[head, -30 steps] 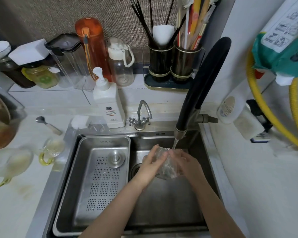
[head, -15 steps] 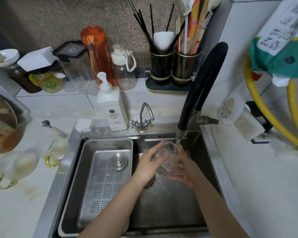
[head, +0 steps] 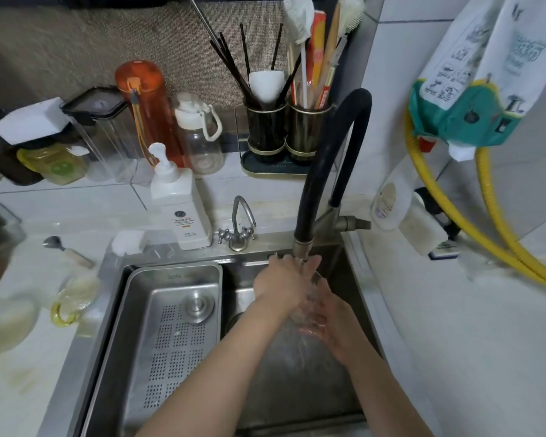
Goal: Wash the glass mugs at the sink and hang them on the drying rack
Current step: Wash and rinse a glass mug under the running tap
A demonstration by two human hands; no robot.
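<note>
A clear glass mug [head: 311, 298] is held between both hands over the steel sink [head: 297, 389], right under the spout of the black faucet [head: 301, 247], with water running over it. My left hand [head: 281, 285] grips its upper part, fingers reaching to the spout. My right hand [head: 331, 320] cups it from below and the right. Most of the mug is hidden by the hands. Two more mugs with yellow handles lie on the counter at the left: one [head: 76, 294] near the sink edge, another [head: 4, 326] at the frame's edge.
A perforated steel tray [head: 171, 342] fills the sink's left half. Behind the sink stand a soap pump bottle [head: 178, 203], a small tap [head: 238, 228], bottles and utensil holders [head: 284, 134]. A spoon [head: 67, 250] lies on the left counter. A yellow hose [head: 492, 241] hangs at right.
The hands lifted the mug closer to the spout. My left hand shifted over the top of the mug and my right hand slid lower beneath it.
</note>
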